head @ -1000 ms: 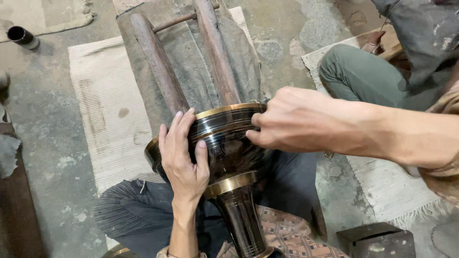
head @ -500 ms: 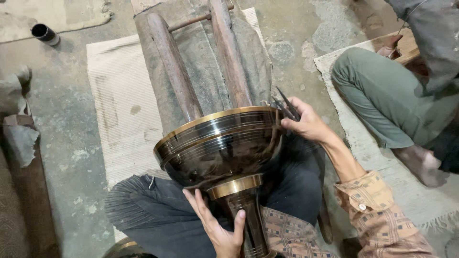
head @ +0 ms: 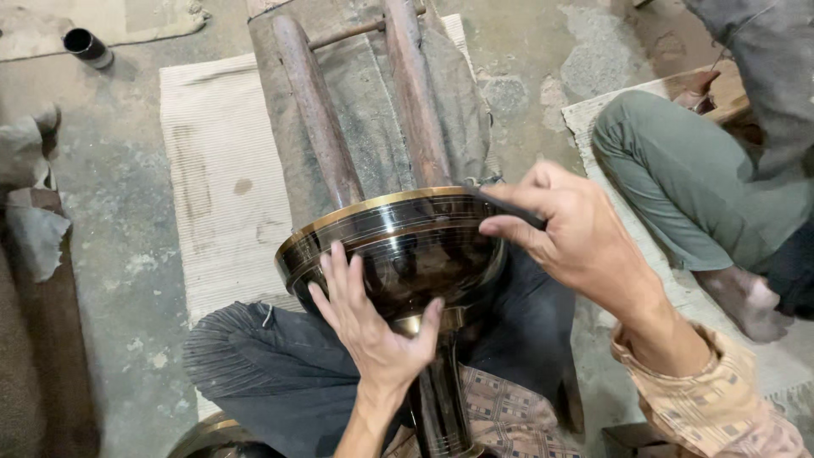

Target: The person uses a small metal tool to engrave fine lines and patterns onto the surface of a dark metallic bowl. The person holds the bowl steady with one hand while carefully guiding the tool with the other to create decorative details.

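Fingers of left hand [head: 373, 326] spread on bowl [head: 398, 246]; right hand [head: 568, 233] perhaps pinching tool [head: 509, 208].

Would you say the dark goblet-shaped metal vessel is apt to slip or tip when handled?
Probably slippery: the vessel has a glossy, polished surface. Likely top-heavy, since its wide bowl sits on a narrow stem, and the left hand braces it. It looks like rigid metal, so probably fairly heavy.

- Your left hand [head: 373, 326] lies spread on the near side of the dark brass-rimmed bowl [head: 398, 246], so that side is blocked.
- Your right hand [head: 568, 233] with its thin dark tool [head: 509, 208] crowds the bowl's right rim.
- Two wooden rails [head: 318, 119] stand just behind the bowl.
- A seated person's green-trousered leg [head: 678, 170] closes the right.
- To the left, you have open room over the pale mat [head: 212, 170].
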